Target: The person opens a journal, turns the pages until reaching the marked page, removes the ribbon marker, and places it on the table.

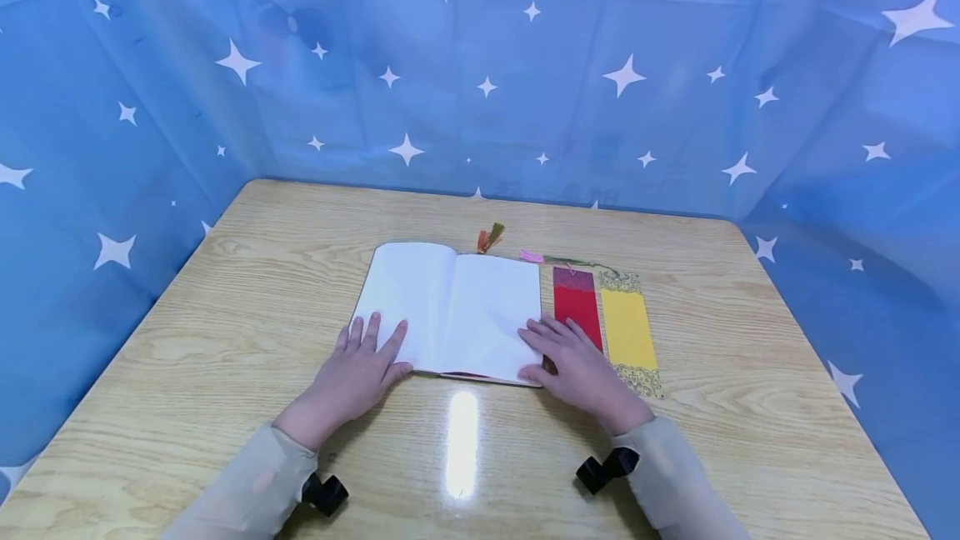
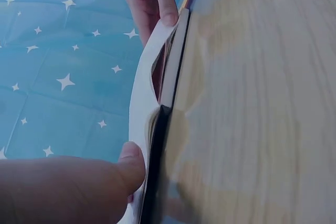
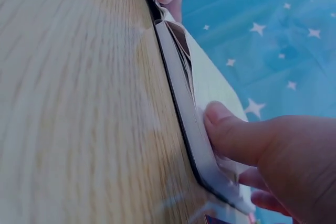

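An open notebook [image 1: 491,307] with blank white pages lies on the table. My left hand [image 1: 360,369] rests on the lower left of the left page, fingers spread and thumb [image 2: 131,166] by the near edge. The right hand [image 1: 573,361] lies over the right page's outer edge, its thumb [image 3: 223,121] pressing the page near the lower corner. Under the raised right page, a gap shows reddish-brown bookmark edges [image 2: 157,74]. Orange and green tassels [image 1: 489,237] stick out past the notebook's top edge. Beside it lies a red bookmark [image 1: 576,307], partly hidden by the right hand.
Right of the red bookmark lies a yellow bookmark [image 1: 628,327] with patterned ends. A pink tassel [image 1: 532,257] and a green cord [image 1: 577,262] lie above them. The wooden table [image 1: 225,315] is backed by a blue star-patterned cloth [image 1: 337,98].
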A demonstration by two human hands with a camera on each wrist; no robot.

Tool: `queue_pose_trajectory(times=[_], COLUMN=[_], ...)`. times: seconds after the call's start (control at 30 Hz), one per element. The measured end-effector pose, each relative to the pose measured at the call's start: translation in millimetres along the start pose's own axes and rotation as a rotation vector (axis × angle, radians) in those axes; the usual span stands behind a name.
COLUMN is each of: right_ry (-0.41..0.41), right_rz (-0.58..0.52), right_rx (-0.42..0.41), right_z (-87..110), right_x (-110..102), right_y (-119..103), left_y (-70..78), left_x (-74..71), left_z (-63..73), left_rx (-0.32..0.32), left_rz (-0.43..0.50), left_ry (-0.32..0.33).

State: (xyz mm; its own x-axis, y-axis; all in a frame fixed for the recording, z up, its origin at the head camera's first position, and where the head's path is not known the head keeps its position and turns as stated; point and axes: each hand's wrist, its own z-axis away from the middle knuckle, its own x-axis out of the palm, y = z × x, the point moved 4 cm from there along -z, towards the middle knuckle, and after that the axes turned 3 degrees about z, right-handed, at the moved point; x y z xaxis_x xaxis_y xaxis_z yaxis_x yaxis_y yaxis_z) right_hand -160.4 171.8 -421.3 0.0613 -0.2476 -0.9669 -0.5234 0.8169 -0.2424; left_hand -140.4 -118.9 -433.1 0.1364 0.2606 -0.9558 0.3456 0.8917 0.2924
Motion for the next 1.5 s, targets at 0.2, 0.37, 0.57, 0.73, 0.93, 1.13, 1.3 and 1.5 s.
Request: queue_pose_trajectory(times=[0.2, 0.37, 0.57, 0.73, 0.93, 1.13, 1.3, 1.5], right_ry=[0.081, 0.144, 0.217, 0.235, 0.284, 0.394, 0.401, 0.387], right_rz=[-0.017, -0.07, -0.083, -0.08, -0.051, -0.012, 0.001, -0.019], right_rx=[-0.037, -0.061, -0.085, -0.074, -0.1, -0.172, -0.162, -0.142], right_z=[-2.4, -3.9, -5.9, -8.0, -10.1, -11.4, -10.5, -9.0], right_x=[-3, -4, -6, -10, -15, -20, -21, -25], right_y=[-4, -12, -22, -28, -33, -38, -40, -40], left_y=[6.8, 15.2, 20.8, 25.8, 33.3, 39.1, 41.0, 44.0], left_x=[-0.3, 1.1, 4.9, 5.0, 6.4, 3.2, -0.1, -8.1], left_z=[-4.8, -7.7, -11.6, -12.9, -16.4, -20.3, -19.6, -17.5], left_rx=[-0.005, -0.037, -0.082, -0.063, 0.049, 0.128, 0.172, 0.216], left_rz=[-0.034, -0.001, 0.029, 0.04, 0.0, -0.016, -0.029, -0.024], left_ry=[0.007, -0.006, 0.005, 0.063, 0.13, 0.192, 0.226, 0.319])
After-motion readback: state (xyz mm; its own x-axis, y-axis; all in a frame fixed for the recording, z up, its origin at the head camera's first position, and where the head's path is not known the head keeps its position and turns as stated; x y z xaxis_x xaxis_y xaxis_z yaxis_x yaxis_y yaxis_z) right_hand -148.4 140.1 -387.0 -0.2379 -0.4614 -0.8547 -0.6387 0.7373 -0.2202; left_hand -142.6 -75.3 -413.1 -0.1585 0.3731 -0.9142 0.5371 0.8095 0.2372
